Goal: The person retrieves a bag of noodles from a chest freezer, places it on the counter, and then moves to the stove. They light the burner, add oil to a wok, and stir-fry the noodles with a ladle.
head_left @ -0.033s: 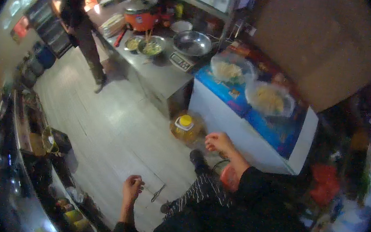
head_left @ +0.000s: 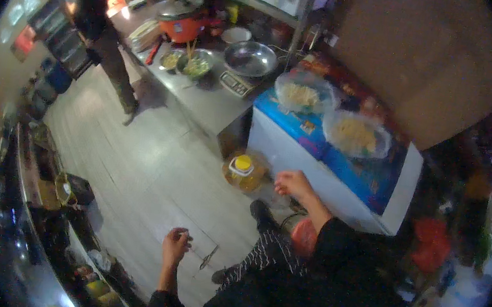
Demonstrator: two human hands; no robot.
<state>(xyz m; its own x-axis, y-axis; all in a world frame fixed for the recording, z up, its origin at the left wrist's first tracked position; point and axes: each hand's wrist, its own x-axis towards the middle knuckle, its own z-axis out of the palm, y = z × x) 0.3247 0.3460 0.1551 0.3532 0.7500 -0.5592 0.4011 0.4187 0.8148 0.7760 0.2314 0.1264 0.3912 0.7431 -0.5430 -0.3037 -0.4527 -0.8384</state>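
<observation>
My left hand [head_left: 176, 246] is raised over the floor with its fingers curled in. A small pale spot shows at its fingertips, too blurred to name. My right hand [head_left: 293, 184] hangs in front of the white chest freezer [head_left: 316, 180], its fingers also curled; what they hold, if anything, is hidden. Nearest to it, on the floor, stands a big clear jug of yellow oil with a yellow cap [head_left: 243, 164]. On the freezer's blue top lie two clear plastic bags of pale food, one bag [head_left: 302, 93] behind the other bag [head_left: 356, 134].
A steel counter [head_left: 203, 99] carries a steel bowl [head_left: 250, 59], a kitchen scale [head_left: 236, 83], food bowls with chopsticks and an orange pot [head_left: 180, 26]. Another person [head_left: 103, 38] stands at the far left. A black bin [head_left: 79, 189] and low shelves line the left side.
The view has shifted slightly, so the counter and freezer sit a little further left. Both of my hands keep nearly the same pose.
</observation>
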